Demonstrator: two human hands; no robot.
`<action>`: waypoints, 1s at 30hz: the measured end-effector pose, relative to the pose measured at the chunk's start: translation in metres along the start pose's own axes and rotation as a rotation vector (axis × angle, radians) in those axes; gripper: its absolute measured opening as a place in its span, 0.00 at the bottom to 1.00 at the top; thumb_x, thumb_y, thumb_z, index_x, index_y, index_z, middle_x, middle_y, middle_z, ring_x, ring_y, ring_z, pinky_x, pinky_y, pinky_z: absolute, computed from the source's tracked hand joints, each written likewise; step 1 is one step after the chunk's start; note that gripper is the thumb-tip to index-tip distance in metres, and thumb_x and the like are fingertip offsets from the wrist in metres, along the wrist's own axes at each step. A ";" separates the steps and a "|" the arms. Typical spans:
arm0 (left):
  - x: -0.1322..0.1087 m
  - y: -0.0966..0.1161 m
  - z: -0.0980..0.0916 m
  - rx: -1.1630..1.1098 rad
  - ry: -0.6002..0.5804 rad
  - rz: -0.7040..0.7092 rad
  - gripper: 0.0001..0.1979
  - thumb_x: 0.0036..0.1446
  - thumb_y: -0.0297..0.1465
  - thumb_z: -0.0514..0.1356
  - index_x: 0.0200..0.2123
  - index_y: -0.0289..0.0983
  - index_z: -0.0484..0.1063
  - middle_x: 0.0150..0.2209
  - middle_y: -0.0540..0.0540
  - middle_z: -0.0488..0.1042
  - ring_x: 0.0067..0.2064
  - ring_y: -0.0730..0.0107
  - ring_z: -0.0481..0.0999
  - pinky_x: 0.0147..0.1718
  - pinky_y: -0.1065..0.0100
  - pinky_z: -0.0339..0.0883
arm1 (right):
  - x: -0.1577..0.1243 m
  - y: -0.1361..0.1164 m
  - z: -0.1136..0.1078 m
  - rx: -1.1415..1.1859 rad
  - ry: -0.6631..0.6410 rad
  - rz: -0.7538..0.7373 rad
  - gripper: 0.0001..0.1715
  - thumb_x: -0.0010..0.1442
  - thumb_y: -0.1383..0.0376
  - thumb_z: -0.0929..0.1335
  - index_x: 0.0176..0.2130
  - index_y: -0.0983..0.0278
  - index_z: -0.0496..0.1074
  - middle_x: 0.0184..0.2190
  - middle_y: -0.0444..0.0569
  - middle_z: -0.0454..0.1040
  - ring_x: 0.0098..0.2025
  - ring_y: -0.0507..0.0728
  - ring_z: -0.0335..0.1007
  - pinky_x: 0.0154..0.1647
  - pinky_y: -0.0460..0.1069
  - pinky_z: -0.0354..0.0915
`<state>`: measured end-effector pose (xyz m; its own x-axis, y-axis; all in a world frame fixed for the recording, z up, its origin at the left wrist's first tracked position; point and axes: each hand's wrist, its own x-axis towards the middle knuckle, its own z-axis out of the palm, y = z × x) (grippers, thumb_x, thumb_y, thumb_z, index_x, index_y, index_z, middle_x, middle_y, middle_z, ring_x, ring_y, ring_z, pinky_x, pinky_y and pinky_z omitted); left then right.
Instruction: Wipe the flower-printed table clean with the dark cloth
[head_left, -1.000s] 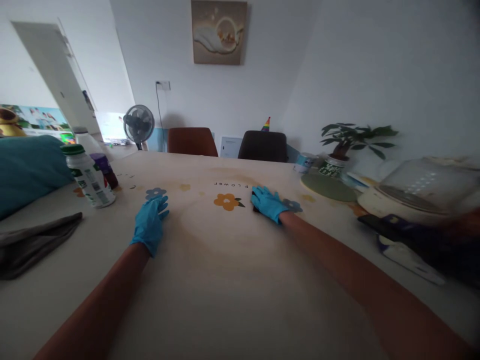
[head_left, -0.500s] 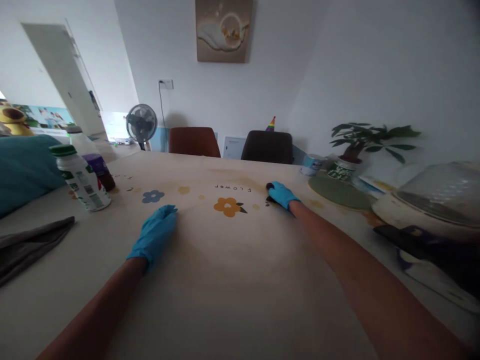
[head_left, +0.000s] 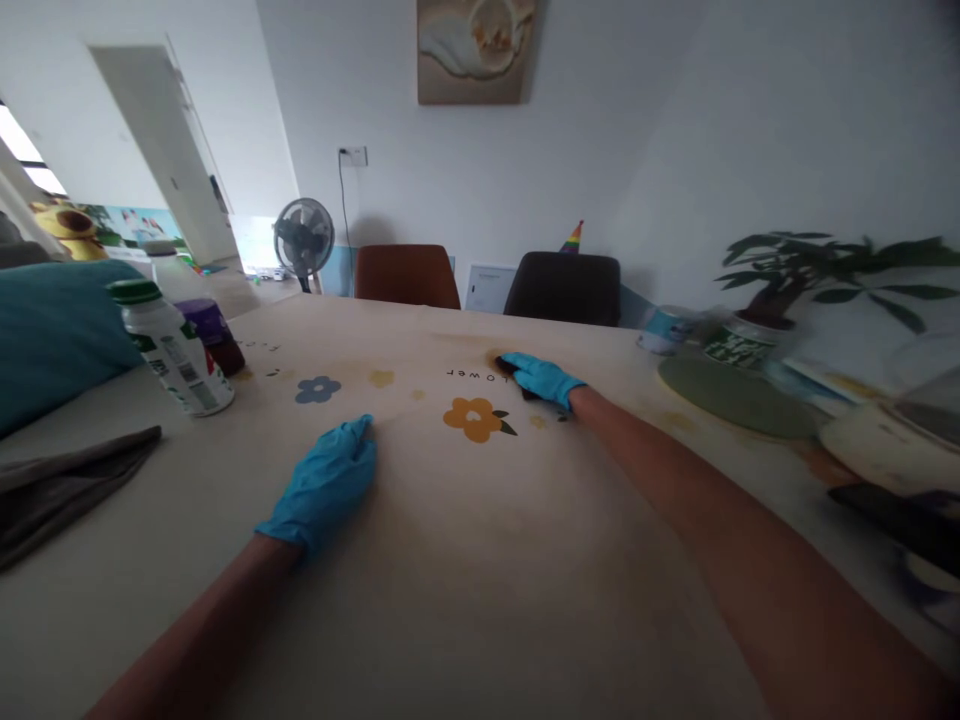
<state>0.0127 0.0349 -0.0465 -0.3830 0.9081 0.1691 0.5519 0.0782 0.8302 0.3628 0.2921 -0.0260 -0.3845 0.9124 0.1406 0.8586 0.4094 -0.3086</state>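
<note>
My right hand (head_left: 541,379), in a blue glove, reaches far over the pale tablecloth (head_left: 480,570). Its fingers press down on a small dark pad (head_left: 503,365), mostly hidden beneath them, so its exact kind does not show. The pad lies over the printed lettering, beside a yellow-brown stain. Nearer to me, my left hand (head_left: 334,478), also gloved in blue, rests on the cloth with fingers extended close together and nothing visible in them. Between the two hands is a printed orange flower (head_left: 474,419).
At left stand a white bottle with a green cap (head_left: 176,350), a purple-labelled container (head_left: 214,335) and a dark grey cloth (head_left: 75,490). To the right are a green round mat (head_left: 731,395), a potted plant (head_left: 742,340) and a pale pot (head_left: 870,445). Two chairs (head_left: 405,275) stand behind.
My right hand has slid left with the dark pad, from beside the lettering onto it. My left hand stays at nearly the same place on the cloth. The camera view has shifted slightly.
</note>
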 end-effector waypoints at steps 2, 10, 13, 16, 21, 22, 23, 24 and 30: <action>0.001 -0.001 0.000 -0.016 -0.011 0.011 0.19 0.49 0.37 0.68 0.46 0.42 0.83 0.63 0.31 0.79 0.69 0.33 0.73 0.75 0.40 0.54 | -0.012 -0.009 0.001 0.025 -0.067 -0.049 0.40 0.66 0.65 0.64 0.75 0.58 0.70 0.75 0.45 0.68 0.76 0.64 0.64 0.81 0.62 0.54; 0.004 -0.006 0.004 -0.147 0.027 0.010 0.19 0.43 0.41 0.72 0.40 0.44 0.79 0.60 0.33 0.82 0.70 0.33 0.71 0.75 0.42 0.53 | -0.080 -0.052 0.004 0.099 -0.243 -0.272 0.42 0.69 0.59 0.65 0.78 0.60 0.64 0.79 0.49 0.59 0.81 0.65 0.54 0.83 0.63 0.49; 0.004 -0.005 0.005 -0.215 0.027 0.022 0.20 0.45 0.43 0.73 0.41 0.44 0.78 0.59 0.32 0.81 0.71 0.34 0.70 0.75 0.43 0.53 | -0.112 -0.064 0.005 0.113 -0.254 -0.310 0.42 0.72 0.53 0.64 0.79 0.59 0.63 0.80 0.48 0.58 0.81 0.64 0.53 0.83 0.62 0.48; 0.003 -0.002 0.004 -0.240 0.015 0.023 0.18 0.49 0.42 0.72 0.42 0.44 0.78 0.57 0.30 0.81 0.72 0.34 0.70 0.74 0.43 0.54 | -0.141 -0.072 0.002 0.107 -0.273 -0.333 0.43 0.72 0.49 0.64 0.79 0.57 0.62 0.80 0.46 0.57 0.82 0.64 0.51 0.83 0.62 0.47; 0.003 0.002 0.000 -0.159 -0.044 0.039 0.16 0.48 0.40 0.72 0.40 0.43 0.79 0.58 0.30 0.81 0.70 0.33 0.71 0.75 0.44 0.54 | -0.169 -0.070 -0.003 0.104 -0.254 -0.270 0.39 0.74 0.48 0.61 0.78 0.51 0.64 0.80 0.41 0.58 0.81 0.64 0.52 0.83 0.64 0.48; 0.002 0.002 -0.001 -0.151 -0.063 0.055 0.16 0.47 0.40 0.72 0.39 0.44 0.79 0.58 0.31 0.82 0.70 0.34 0.72 0.75 0.45 0.54 | -0.169 -0.067 -0.003 0.100 -0.237 -0.246 0.39 0.74 0.47 0.60 0.78 0.51 0.64 0.80 0.42 0.58 0.81 0.64 0.53 0.83 0.64 0.48; 0.002 0.002 -0.001 -0.150 -0.077 0.073 0.16 0.46 0.41 0.73 0.38 0.44 0.79 0.57 0.32 0.82 0.69 0.35 0.73 0.75 0.45 0.54 | -0.168 -0.062 -0.003 0.090 -0.215 -0.218 0.39 0.75 0.47 0.59 0.78 0.51 0.64 0.80 0.43 0.59 0.81 0.64 0.53 0.83 0.64 0.48; 0.002 0.002 -0.001 -0.155 -0.084 0.089 0.16 0.45 0.41 0.73 0.37 0.44 0.79 0.57 0.33 0.83 0.68 0.36 0.74 0.75 0.46 0.55 | -0.165 -0.056 -0.003 0.076 -0.193 -0.187 0.39 0.75 0.47 0.59 0.78 0.52 0.65 0.79 0.44 0.59 0.81 0.65 0.54 0.83 0.64 0.48; 0.003 0.001 0.002 -0.226 -0.013 0.080 0.15 0.43 0.44 0.73 0.34 0.46 0.79 0.52 0.35 0.85 0.64 0.36 0.78 0.74 0.46 0.58 | -0.113 -0.021 -0.005 -0.045 -0.078 0.056 0.38 0.74 0.54 0.60 0.77 0.61 0.66 0.78 0.54 0.63 0.80 0.65 0.57 0.82 0.63 0.52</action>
<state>0.0132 0.0380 -0.0465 -0.3342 0.9131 0.2335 0.4000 -0.0869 0.9124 0.3902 0.1801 -0.0312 -0.3591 0.9320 0.0501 0.8933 0.3587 -0.2709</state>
